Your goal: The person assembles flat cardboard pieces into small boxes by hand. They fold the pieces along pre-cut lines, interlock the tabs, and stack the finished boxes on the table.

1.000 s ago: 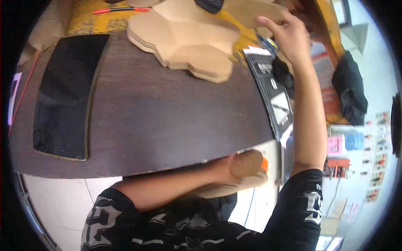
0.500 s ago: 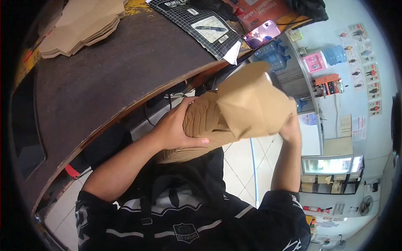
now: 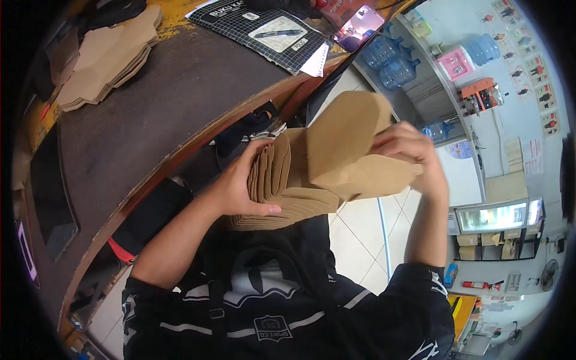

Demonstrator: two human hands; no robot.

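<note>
My left hand (image 3: 237, 187) is wrapped round a nested stack of brown paperboard food boxes (image 3: 288, 207), its thumb across the near side. The layered flaps of several boxes fan out beside that thumb. At the stack's right end is one opened paperboard box (image 3: 342, 144), its flaps spread up and out. My right hand (image 3: 415, 150) grips this box by its right side, with curled fingers partly hidden behind a flap. The hand is slightly blurred. Whether the opened box still sits in the stack or is free of it, I cannot tell.
A dark desk (image 3: 180, 102) curves along my left. Flat brown cardboard blanks (image 3: 114, 57) are piled at its far left. A black grid-covered book (image 3: 240, 30) bearing a pen (image 3: 279, 33) lies near a phone (image 3: 359, 29). Water jugs (image 3: 396, 72) stand beyond my right hand.
My right hand has come up and inward from the box's outer right side, fingers now curled over a flap. The opened box's flaps stand wider apart. My left hand keeps its hold on the stack.
</note>
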